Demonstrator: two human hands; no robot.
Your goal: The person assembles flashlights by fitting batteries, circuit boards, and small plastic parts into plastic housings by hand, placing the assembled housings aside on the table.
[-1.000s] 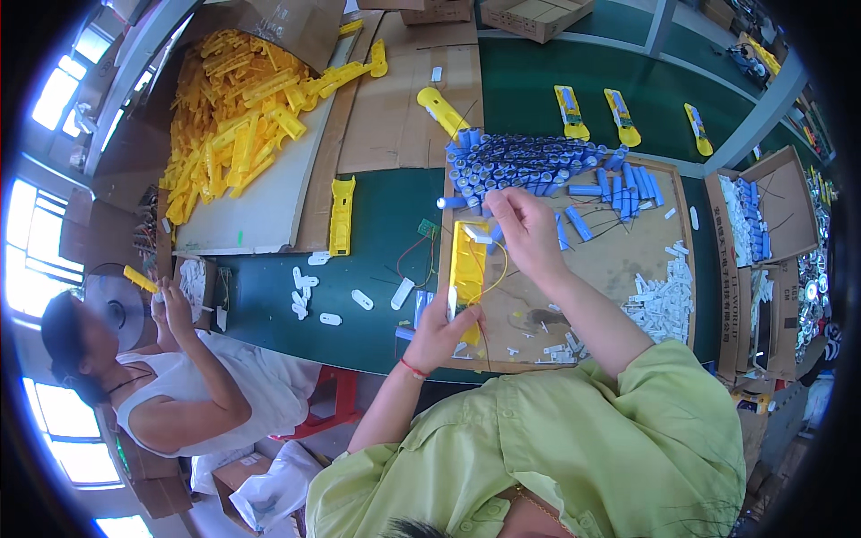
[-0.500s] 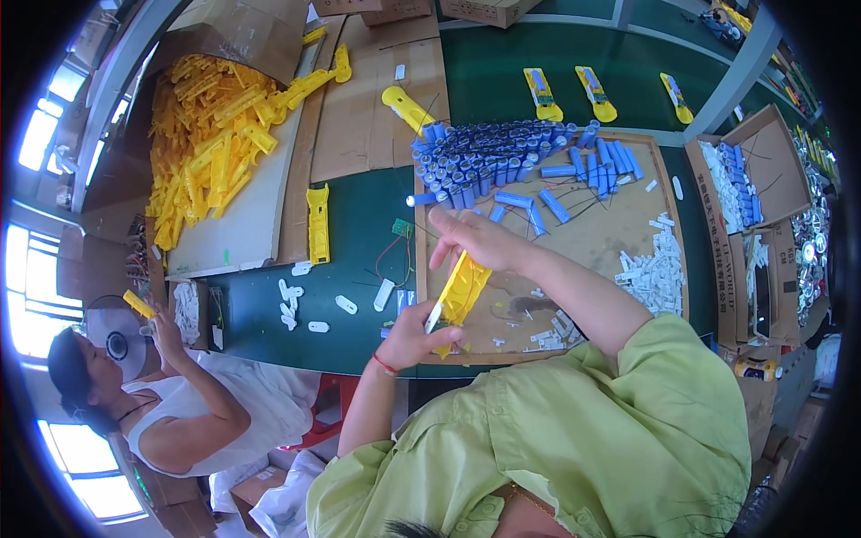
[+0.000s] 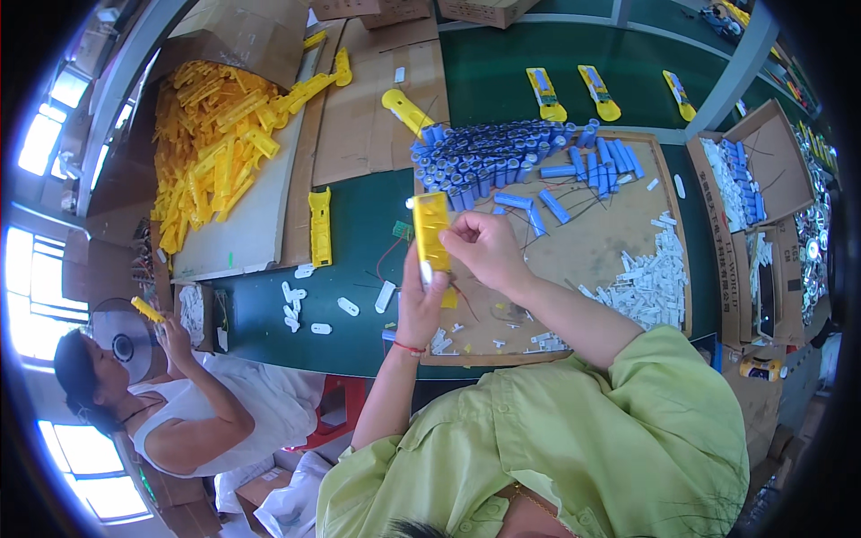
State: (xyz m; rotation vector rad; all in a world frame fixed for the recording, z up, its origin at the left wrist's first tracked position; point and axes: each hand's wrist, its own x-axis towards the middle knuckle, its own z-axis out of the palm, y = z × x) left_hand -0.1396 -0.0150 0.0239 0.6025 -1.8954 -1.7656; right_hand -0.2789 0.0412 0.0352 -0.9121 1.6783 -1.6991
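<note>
My left hand (image 3: 418,300) is closed around the lower end of a yellow plastic housing (image 3: 432,224), holding it upright with its hollow, ribbed inside showing. A small white piece sits at the housing's lower end by my thumb. At the housing's right edge, my right hand (image 3: 491,249) pinches thumb and fingers together; what lies between them, if anything, is hidden. Behind the hands, blue cylindrical battery cells (image 3: 489,161) with dark wires stand packed on a brown board (image 3: 583,242). A green circuit board (image 3: 403,230) with a red wire lies left of the housing.
Yellow housings spill from a carton (image 3: 242,40) at the left. White plastic parts (image 3: 641,287) are heaped on the board's right. Three partly filled yellow housings (image 3: 595,92) lie at the back. Open cartons (image 3: 767,161) stand right. A co-worker (image 3: 193,403) sits left, holding a yellow piece.
The housing has turned more upright and moved up and left with my left hand. My right hand has come down from above it to its right edge, fingers now pinched.
</note>
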